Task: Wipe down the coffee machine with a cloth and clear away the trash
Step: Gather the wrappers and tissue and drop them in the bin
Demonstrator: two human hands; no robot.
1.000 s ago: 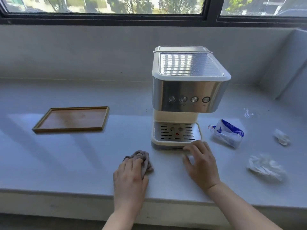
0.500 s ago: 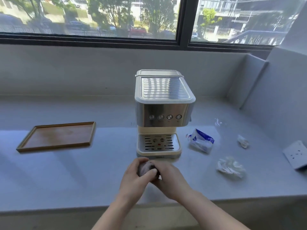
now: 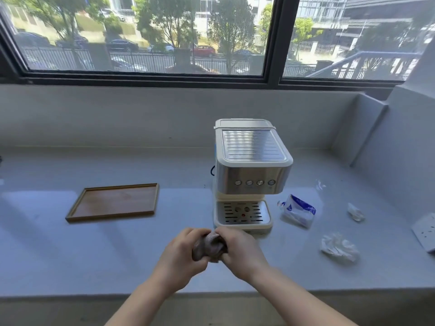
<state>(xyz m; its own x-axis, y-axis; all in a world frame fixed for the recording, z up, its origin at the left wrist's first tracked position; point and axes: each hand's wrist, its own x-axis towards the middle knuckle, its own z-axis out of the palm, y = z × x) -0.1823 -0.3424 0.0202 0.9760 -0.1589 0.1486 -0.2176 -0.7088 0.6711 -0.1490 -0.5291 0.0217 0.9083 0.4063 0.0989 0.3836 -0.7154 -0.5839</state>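
Note:
A cream and steel coffee machine [image 3: 251, 175] stands on the grey counter [image 3: 117, 250], its drip tray facing me. Just in front of it, above the counter, my left hand [image 3: 181, 252] and my right hand [image 3: 240, 250] both grip a bunched grey-brown cloth [image 3: 208, 245] between them. Trash lies to the right of the machine: a blue and white packet [image 3: 297, 209], a crumpled white wrapper [image 3: 339, 247], a small crumpled scrap [image 3: 356, 211] and a clear bit of film [image 3: 319, 184].
A shallow wooden tray [image 3: 115, 202] lies left of the machine. A white socket plate [image 3: 426, 230] sits at the far right edge. A wall steps in at the right, and a window runs behind the counter.
My left hand lifted the cloth off the counter and my right hand left the machine's base to join it. The view has pulled back and tilted up.

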